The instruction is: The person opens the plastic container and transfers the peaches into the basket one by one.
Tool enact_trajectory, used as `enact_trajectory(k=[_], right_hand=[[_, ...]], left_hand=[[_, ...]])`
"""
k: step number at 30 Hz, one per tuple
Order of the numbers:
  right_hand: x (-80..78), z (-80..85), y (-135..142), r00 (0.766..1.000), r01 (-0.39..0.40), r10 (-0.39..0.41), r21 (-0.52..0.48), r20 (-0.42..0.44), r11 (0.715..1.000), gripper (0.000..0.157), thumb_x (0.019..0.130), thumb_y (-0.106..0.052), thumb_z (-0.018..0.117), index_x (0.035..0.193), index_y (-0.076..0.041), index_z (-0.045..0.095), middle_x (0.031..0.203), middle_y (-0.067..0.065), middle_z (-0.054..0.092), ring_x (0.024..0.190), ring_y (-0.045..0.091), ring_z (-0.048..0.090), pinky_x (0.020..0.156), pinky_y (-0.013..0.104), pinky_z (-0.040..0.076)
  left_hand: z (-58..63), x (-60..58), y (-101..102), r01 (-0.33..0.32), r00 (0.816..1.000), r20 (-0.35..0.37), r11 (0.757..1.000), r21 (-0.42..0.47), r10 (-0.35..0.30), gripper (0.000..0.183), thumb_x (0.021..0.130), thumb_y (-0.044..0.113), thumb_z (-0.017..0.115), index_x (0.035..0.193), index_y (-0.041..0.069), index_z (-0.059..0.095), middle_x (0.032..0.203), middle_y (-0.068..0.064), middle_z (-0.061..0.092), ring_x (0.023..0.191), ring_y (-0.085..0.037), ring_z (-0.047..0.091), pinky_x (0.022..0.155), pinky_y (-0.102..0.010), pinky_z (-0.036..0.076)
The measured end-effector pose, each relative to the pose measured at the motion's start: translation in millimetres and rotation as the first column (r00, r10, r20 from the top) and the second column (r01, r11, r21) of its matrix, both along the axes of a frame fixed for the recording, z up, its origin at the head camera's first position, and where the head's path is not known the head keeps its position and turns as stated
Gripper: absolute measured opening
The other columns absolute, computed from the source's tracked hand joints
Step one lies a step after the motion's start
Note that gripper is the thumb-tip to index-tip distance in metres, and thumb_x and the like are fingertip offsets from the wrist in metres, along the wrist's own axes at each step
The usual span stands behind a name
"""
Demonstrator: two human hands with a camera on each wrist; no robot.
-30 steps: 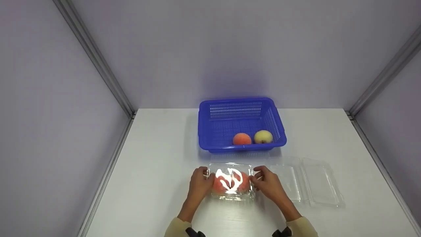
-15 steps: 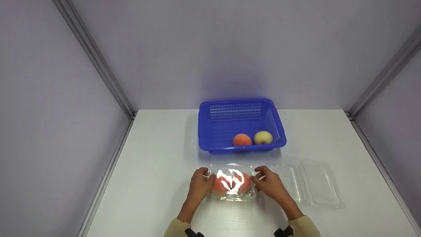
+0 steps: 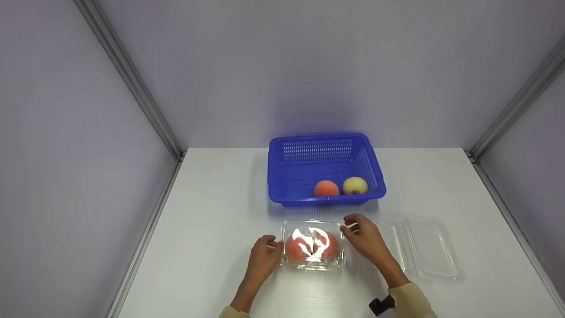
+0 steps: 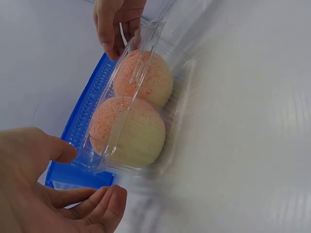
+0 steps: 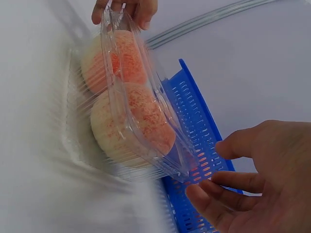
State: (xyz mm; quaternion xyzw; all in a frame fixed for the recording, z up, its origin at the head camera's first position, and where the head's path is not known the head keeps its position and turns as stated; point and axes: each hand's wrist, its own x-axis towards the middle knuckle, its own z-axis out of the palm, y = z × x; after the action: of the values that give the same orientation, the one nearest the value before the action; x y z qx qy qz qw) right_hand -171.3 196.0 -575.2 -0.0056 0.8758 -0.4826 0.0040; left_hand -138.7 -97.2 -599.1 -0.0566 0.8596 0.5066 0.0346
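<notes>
A closed clear plastic clamshell box [image 3: 304,224] stands on the white table with two orange-and-cream peaches [image 4: 129,133] inside, glare across its lid. Beside its left end is my left hand [image 3: 264,258], fingers loosely bent; the left wrist view shows a gap between thumb and fingers with nothing in it. My right hand [image 3: 368,238] hovers by the box's far right corner. Its fingers [image 5: 214,204] are relaxed and apart from the plastic in the right wrist view. Neither hand holds anything.
Behind the box sits a blue plastic basket [image 3: 282,198], holding an orange peach [image 3: 326,188] and a pale yellow-green fruit [image 3: 355,185] near its front wall. An opened clear clamshell box [image 3: 435,247] lies flat on the table at the right. Grey-white walls enclose the table.
Both hands have let go of the clamshell box: the left has drawn back left and down, the right has moved slightly up and right. The box has stayed in place.
</notes>
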Motion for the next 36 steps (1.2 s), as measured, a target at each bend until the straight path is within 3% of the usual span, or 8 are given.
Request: enact_trajectory(k=[9,14,20,27,36], right_hand=[[-12.8,-1.5,-9,0.993,-0.024,0.028,0.031,-0.111,0.999,0.021,0.095,-0.003,0.073,0.115,0.004,0.072,0.111,0.018,0.074,0.103,0.034,0.07,0.093,0.052,0.061],[-19.1,-2.5,-13,0.991,-0.056,0.061,0.043,-0.115,0.997,0.02,0.096,-0.004,0.073,0.115,0.002,0.073,0.114,0.017,0.074,0.108,0.036,0.069,0.097,0.055,0.059],[-21.1,-4.8,-18,0.985,-0.13,0.138,0.079,-0.106,0.988,0.023,0.097,-0.007,0.073,0.119,0.0,0.073,0.122,0.016,0.074,0.12,0.041,0.066,0.104,0.059,0.055],[-18.9,-8.3,-22,0.974,-0.213,0.221,0.128,-0.053,0.969,0.03,0.099,-0.013,0.073,0.126,-0.001,0.073,0.127,0.015,0.074,0.128,0.041,0.064,0.113,0.06,0.048],[-18.8,-6.4,-21,0.979,-0.198,0.203,0.135,-0.023,0.971,0.024,0.097,-0.011,0.075,0.12,-0.003,0.075,0.122,0.014,0.074,0.123,0.038,0.065,0.111,0.059,0.049]], left_hand=[[-5.6,18.8,1,-0.029,0.99,0.141,0.999,0.043,0.023,0.047,0.103,0.033,0.063,0.129,-0.006,0.061,0.111,-0.012,0.069,0.098,-0.02,0.069,0.082,-0.038,0.062],[-8.8,30.5,8,-0.042,0.978,0.209,0.995,0.085,0.024,0.042,0.104,0.041,0.061,0.116,0.001,0.06,0.098,-0.007,0.068,0.082,-0.015,0.065,0.068,-0.03,0.056],[-12.0,41.0,19,-0.018,0.973,0.23,0.996,0.092,-0.003,0.042,0.099,0.046,0.065,0.103,0.005,0.059,0.087,-0.004,0.066,0.07,-0.014,0.061,0.061,-0.027,0.05],[-15.1,42.6,25,-0.034,0.979,0.204,0.99,0.138,0.005,0.036,0.098,0.041,0.067,0.098,0.007,0.058,0.08,-0.003,0.066,0.066,-0.012,0.061,0.059,-0.025,0.053],[-13.5,33.9,28,-0.051,0.976,0.217,0.98,0.191,0.009,0.032,0.1,0.035,0.066,0.102,0.005,0.056,0.084,-0.006,0.067,0.07,-0.016,0.065,0.059,-0.026,0.056]])
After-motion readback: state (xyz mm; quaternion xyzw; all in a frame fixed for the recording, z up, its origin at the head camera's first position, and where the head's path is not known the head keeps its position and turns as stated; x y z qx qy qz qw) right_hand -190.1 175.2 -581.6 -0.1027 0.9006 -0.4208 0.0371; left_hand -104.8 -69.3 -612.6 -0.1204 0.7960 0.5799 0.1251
